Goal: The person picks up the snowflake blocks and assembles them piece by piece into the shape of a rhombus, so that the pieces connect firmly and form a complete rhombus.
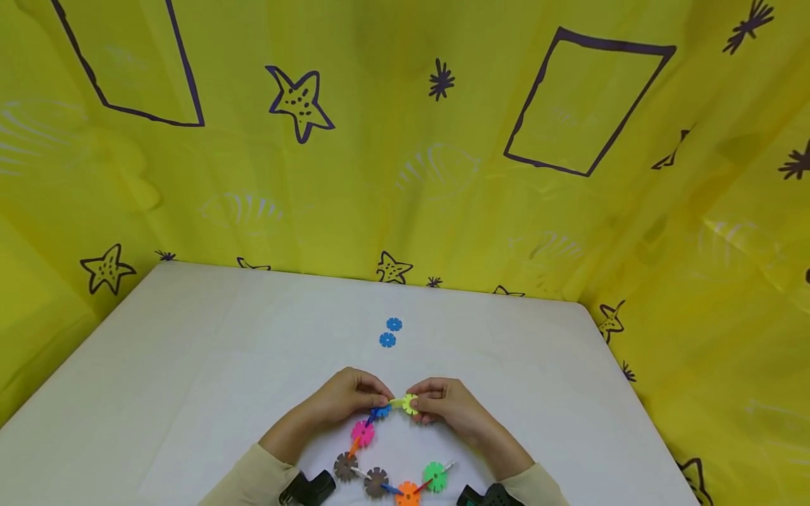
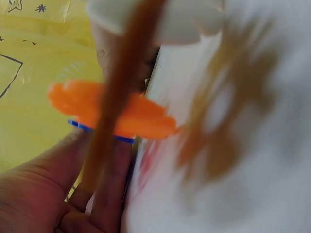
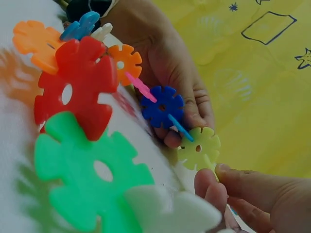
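Note:
A chain of notched plastic discs in many colours curves over the table, with a pink disc [image 1: 363, 433] and an orange disc [image 1: 408, 494] along it. My left hand [image 1: 346, 395] grips the chain at its upper end, around the light blue disc [image 1: 382, 410] and the neighbouring yellow one; fingertips partly hide which. Between thumb and finger, my right hand [image 1: 452, 404] pinches a yellow disc [image 1: 410, 404]. In the right wrist view that disc stands edge-on, touching a face-on yellow disc [image 3: 199, 145]. The chain's other end holds a green disc [image 1: 435, 477] and a white one.
Two loose blue discs [image 1: 391, 332] lie beyond my hands on the white table [image 1: 253, 337]. Yellow curtains [image 1: 354, 176] with drawn stars hang along the back and sides. Dark wrist cameras [image 1: 308, 488] sit near the table's front.

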`<state>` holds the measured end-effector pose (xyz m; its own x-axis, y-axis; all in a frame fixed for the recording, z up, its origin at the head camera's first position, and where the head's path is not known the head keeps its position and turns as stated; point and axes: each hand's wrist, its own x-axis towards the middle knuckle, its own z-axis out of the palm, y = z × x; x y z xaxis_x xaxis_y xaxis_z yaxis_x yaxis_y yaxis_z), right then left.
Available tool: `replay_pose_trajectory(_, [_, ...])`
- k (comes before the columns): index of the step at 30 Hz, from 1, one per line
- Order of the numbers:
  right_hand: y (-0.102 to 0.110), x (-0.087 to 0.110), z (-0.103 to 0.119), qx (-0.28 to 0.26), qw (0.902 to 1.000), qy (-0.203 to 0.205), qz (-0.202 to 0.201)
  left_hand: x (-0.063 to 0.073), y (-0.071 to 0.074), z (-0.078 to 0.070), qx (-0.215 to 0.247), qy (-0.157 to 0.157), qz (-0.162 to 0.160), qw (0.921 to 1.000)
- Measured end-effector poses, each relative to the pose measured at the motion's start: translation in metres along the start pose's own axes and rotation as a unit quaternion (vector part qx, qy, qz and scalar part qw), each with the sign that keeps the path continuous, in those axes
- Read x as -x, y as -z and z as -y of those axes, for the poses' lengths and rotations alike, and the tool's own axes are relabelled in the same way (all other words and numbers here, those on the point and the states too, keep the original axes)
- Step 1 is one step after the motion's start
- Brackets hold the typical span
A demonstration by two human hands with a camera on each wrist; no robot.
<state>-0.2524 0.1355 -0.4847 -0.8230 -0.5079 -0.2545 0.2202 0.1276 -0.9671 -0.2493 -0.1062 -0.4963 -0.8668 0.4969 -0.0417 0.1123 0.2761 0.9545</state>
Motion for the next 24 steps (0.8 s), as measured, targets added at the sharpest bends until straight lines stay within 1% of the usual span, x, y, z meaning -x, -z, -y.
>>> replay_pose_trajectory(5, [-0.0029,-0.0002,0.0012,-0.011,0.9997,0.01,-0.022,0.0008,0.0017,-0.0006,0.015,-0.002,0.008,0.9998])
replay_pose_trajectory(9, [-0.0038,-0.0002,0.0016,-0.005,0.9992,0.015,-0.038,0.0006,0.0,-0.0006,0.026,0.005,0.001,0.9997])
replay_pose_trajectory(15, [-0.0034,0.0009,0.0021,-0.002,0.9992,0.017,-0.037,-0.0005,-0.0028,-0.0025,0.027,0.018,-0.015,0.9994])
replay_pose_trajectory(19, [-0.0032,0.0011,0.0016,-0.009,0.9993,0.015,-0.034,-0.0006,-0.0027,-0.0032,0.031,0.03,-0.015,0.999])
replay_pose_trajectory(24, [-0.0033,0.0007,0.0009,-0.015,0.9992,0.012,-0.034,-0.0006,-0.0014,-0.0038,0.028,0.037,-0.011,0.9988])
